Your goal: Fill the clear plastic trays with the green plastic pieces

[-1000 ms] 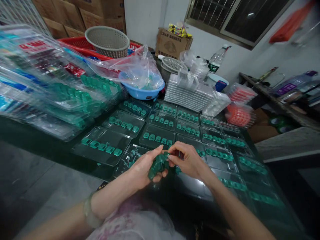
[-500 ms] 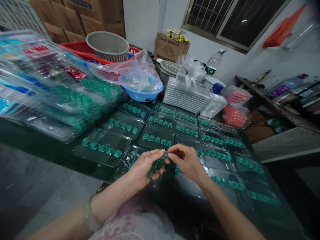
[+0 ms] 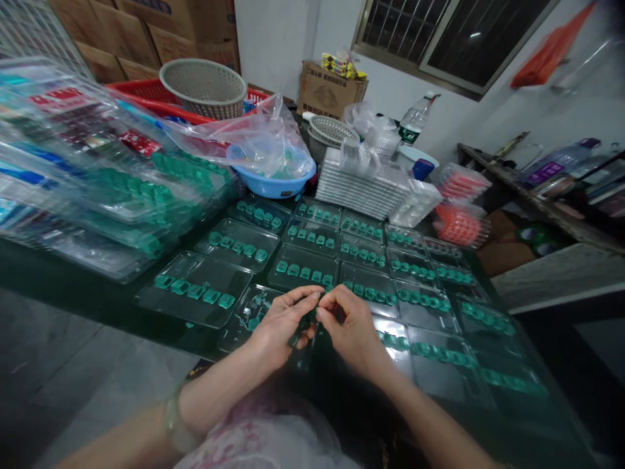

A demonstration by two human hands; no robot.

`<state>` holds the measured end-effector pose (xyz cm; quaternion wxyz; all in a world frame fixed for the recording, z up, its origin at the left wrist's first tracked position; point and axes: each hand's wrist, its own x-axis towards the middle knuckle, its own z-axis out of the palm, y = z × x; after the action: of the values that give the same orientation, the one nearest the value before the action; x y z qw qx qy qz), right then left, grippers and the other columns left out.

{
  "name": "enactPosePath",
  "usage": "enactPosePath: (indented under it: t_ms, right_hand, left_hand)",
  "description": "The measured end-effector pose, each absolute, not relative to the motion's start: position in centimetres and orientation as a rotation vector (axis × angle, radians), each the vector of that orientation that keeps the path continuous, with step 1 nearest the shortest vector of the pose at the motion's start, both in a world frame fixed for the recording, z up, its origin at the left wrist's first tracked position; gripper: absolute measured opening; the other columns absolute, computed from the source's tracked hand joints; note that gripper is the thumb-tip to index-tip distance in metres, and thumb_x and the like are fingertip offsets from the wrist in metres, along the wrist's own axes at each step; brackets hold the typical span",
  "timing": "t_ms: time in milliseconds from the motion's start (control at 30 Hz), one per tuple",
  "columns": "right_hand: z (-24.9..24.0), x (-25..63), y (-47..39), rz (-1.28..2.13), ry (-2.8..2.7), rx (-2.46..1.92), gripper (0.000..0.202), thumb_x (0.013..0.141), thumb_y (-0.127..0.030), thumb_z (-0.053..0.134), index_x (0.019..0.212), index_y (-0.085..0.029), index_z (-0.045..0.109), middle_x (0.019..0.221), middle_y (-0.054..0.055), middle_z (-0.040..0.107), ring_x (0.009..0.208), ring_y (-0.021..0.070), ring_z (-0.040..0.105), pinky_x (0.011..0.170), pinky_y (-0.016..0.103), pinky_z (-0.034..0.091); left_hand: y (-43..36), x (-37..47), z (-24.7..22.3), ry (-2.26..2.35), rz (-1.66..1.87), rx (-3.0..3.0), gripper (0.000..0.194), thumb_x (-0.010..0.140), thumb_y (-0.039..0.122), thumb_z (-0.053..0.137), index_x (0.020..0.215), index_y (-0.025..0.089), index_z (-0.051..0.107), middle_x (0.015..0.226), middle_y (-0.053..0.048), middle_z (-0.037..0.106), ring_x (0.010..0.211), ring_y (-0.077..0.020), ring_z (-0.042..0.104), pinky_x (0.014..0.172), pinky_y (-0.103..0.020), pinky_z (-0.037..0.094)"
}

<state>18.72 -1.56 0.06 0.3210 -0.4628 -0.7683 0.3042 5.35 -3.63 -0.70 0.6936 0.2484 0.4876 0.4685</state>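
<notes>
My left hand [image 3: 280, 326] is closed around a translucent green plastic piece [image 3: 307, 320], largely hidden by the fingers. My right hand [image 3: 352, 332] meets it from the other side, thumb and forefinger pinched at the piece's upper end. Exactly what lies between those fingertips is too small to make out. Just beyond both hands is a clear plastic tray [image 3: 273, 279] with a row of green blocks [image 3: 305, 271]. Beside my left hand, another clear tray [image 3: 229, 339] has small green scraps [image 3: 254, 309] in it.
Several more clear trays [image 3: 188, 312] with green blocks cover the dark table [image 3: 161, 335]. Stacked packed trays [image 3: 112, 215] rise at left. Behind stand a blue basin [image 3: 273, 189] with a plastic bag, a grey basket [image 3: 202, 94] and a stack of clear trays [image 3: 359, 185].
My right hand has shifted left and closer to my left hand, its fingers curled more over the green piece. Less of the piece shows now. The view has shifted slightly.
</notes>
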Motion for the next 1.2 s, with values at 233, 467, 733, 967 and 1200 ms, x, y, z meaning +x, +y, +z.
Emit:
enactPosePath:
  t_ms: [233,467,733,967,1200]
  right_hand:
    - [1.4,19.9,-0.6,1.461,-1.608,-1.193,0.01,0.075,-0.023,0.055,0.069,-0.016,0.053,0.057,-0.005,0.046,0.052,0.0065,0.04,0.049,0.019,0.031]
    - [0.3,19.3,-0.7,1.685,-1.286,-1.118,0.012,0.074,-0.025,0.056,0.067,-0.016,0.052,0.052,-0.005,0.043,0.046,0.0063,0.038,0.043,0.019,0.026]
    - [0.9,20.1,-1.2,1.083,-1.646,-1.078,0.019,0.077,-0.023,0.059,0.095,-0.021,0.059,0.086,0.001,0.056,0.071,0.0105,0.053,0.06,0.023,0.041]
    - [0.6,21.0,-0.6,0.893,-1.912,-1.055,0.01,0.075,-0.019,0.061,0.084,-0.02,0.064,0.073,0.0,0.058,0.066,0.0102,0.053,0.058,0.022,0.042]
    - [0.7,22.7,1.4,0.853,-1.929,-1.177,0.011,0.075,-0.025,0.058,0.084,-0.022,0.063,0.074,0.0,0.06,0.064,0.0108,0.055,0.057,0.022,0.044]
  left_hand:
    - [-4.2,4.8,-0.2,0.992,1.019,0.755,0.026,0.078,0.04,0.055,0.087,0.016,0.059,0.07,-0.002,0.055,0.044,-0.0059,0.044,0.034,-0.016,0.022]
    - [-4.1,4.5,-0.2,0.642,0.866,0.521,0.018,0.082,0.032,0.051,0.075,0.014,0.052,0.068,-0.001,0.048,0.042,-0.0039,0.038,0.033,-0.016,0.015]
    - [-3.2,4.6,-0.4,0.71,0.859,0.233,0.017,0.075,0.028,0.062,0.083,0.018,0.051,0.07,0.002,0.045,0.046,-0.0033,0.041,0.035,-0.013,0.019]
    - [-2.4,5.1,-1.1,0.873,0.833,0.306,0.021,0.072,0.032,0.065,0.079,0.017,0.053,0.066,0.002,0.046,0.043,-0.0033,0.039,0.034,-0.013,0.017]
    - [-1.3,5.4,-0.2,0.904,0.821,0.251,0.025,0.067,0.029,0.068,0.088,0.016,0.06,0.07,-0.001,0.053,0.043,-0.0045,0.043,0.032,-0.013,0.026]
